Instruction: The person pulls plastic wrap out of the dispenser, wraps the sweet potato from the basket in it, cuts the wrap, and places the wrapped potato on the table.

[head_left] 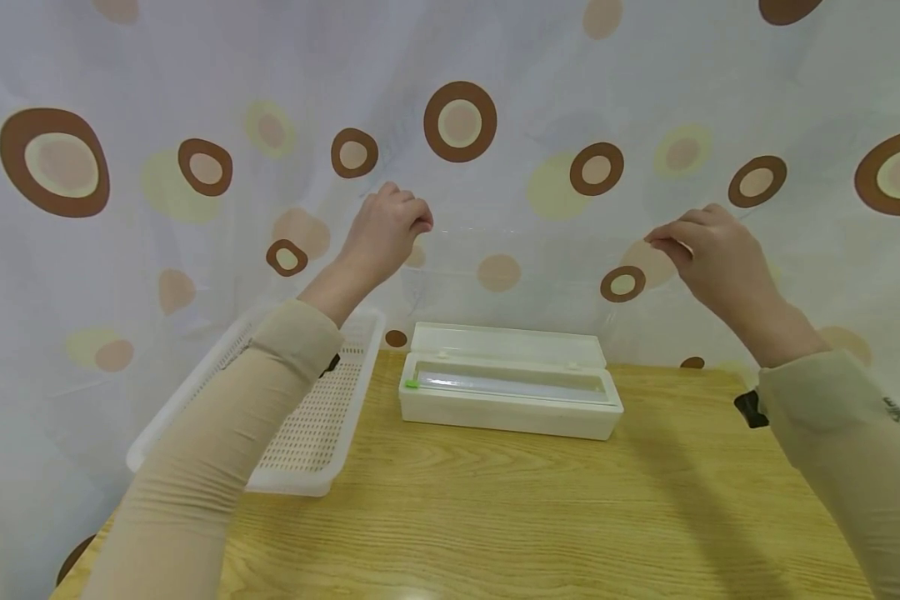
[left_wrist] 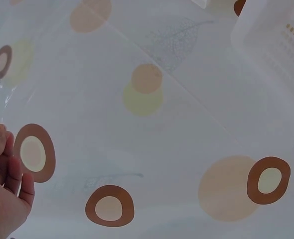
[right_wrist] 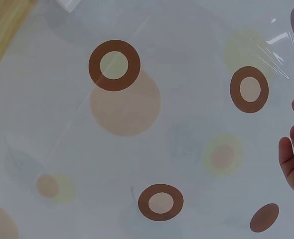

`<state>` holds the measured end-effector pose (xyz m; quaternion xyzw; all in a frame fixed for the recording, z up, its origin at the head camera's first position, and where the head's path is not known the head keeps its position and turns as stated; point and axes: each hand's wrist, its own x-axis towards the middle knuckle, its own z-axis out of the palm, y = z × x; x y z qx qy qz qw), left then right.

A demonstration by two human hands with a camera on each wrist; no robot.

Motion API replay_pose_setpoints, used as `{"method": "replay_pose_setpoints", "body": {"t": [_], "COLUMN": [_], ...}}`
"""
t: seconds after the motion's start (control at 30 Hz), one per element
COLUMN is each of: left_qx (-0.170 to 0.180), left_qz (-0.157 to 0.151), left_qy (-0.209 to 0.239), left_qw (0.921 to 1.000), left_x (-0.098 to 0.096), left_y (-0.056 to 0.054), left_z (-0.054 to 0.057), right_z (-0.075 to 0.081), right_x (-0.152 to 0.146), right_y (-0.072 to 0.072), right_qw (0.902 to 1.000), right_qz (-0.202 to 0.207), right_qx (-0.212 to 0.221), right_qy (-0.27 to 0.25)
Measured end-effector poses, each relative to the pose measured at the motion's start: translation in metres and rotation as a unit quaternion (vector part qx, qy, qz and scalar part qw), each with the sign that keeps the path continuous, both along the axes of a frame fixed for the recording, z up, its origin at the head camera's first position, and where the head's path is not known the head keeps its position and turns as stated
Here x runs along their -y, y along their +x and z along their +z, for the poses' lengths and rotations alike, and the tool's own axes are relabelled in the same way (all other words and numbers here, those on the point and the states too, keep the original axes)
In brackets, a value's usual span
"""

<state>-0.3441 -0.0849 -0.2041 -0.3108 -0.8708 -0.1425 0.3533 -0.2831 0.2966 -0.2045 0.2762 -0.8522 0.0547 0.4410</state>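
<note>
Both hands are raised above the table, in front of the patterned curtain. A thin, clear sheet of cling film (head_left: 487,231) stretches between them, made out mostly by its glints. My left hand (head_left: 386,225) pinches one side of it. On the other side, my right hand (head_left: 720,262) pinches it between thumb and fingertips. Creases fan out through the film (right_wrist: 279,52) beside the right fingertips in the right wrist view. Below the hands sits a white cling film dispenser box (head_left: 506,423), its lid (head_left: 506,343) raised. A small green slide cutter (head_left: 412,384) is at the box's left end.
A white perforated plastic basket (head_left: 292,482) stands on the left of the wooden table (head_left: 495,517), partly behind the left forearm. Behind the table hangs a pale curtain (head_left: 270,67) with brown rings and coloured spots.
</note>
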Motion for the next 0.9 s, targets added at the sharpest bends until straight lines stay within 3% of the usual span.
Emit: {"method": "replay_pose_setpoints", "body": {"t": [0.67, 0.9], "left_qx": [0.013, -0.007], "left_qz": [-0.003, -0.021], "left_qy": [-0.014, -0.006], "left_qw": [0.9998, 0.9997], "left_x": [0.004, 0.004], "left_y": [0.007, 0.012], "left_z": [-0.007, -0.009], "right_z": [-0.011, -0.013], "right_x": [0.001, 0.000], "right_y": [0.004, 0.009], "right_qw": [1.0000, 0.9999], "right_qz": [0.005, 0.013], "right_qx": [0.006, -0.002], "right_qy": [0.003, 0.000]}}
